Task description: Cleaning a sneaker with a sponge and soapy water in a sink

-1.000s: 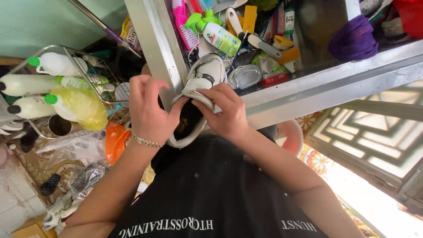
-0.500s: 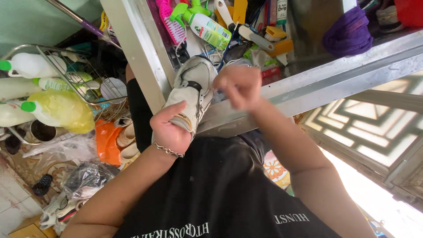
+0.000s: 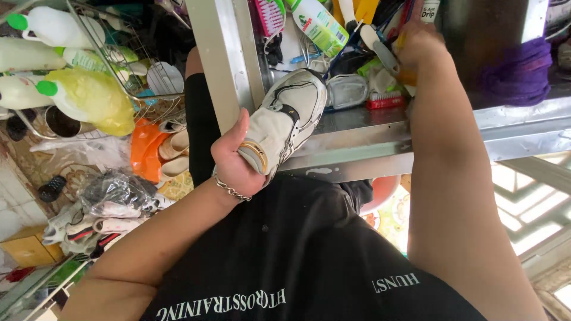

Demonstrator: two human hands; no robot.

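Sneaker first: we are gripping a worn white-and-grey leather sneaker with dark trim (image 3: 285, 122) in our left hand (image 3: 238, 163), fingers wrapping tight around its heel end, thumb lying along the side. It is tilting with its toe pointing up and away, resting against the front edge of a scuffed stainless-steel shelf (image 3: 380, 139), just beside the upright metal post (image 3: 220, 59). A silver chain bracelet (image 3: 232, 190) is hanging at that wrist.

Our right hand (image 3: 419, 47) is reaching up into the clutter at the back of the shelf, well apart from the sneaker. Its fingers are curling among the items there, but we cannot tell whether they are closing on anything, since the hand is blurred and seen from behind. Near it are lying a red-backed scrubbing brush (image 3: 385, 102) and a clear plastic lidded container (image 3: 347, 90). A green-and-white plastic squeeze bottle (image 3: 318, 24) is lying further back, next to a pink-bristled brush (image 3: 270, 15).

Off to our left, a wire rack (image 3: 148, 89) is holding white plastic bottles with green caps (image 3: 53, 27) and a yellow plastic bag (image 3: 98, 98). Below it, an orange plastic stool (image 3: 143, 151) is standing on the floor.
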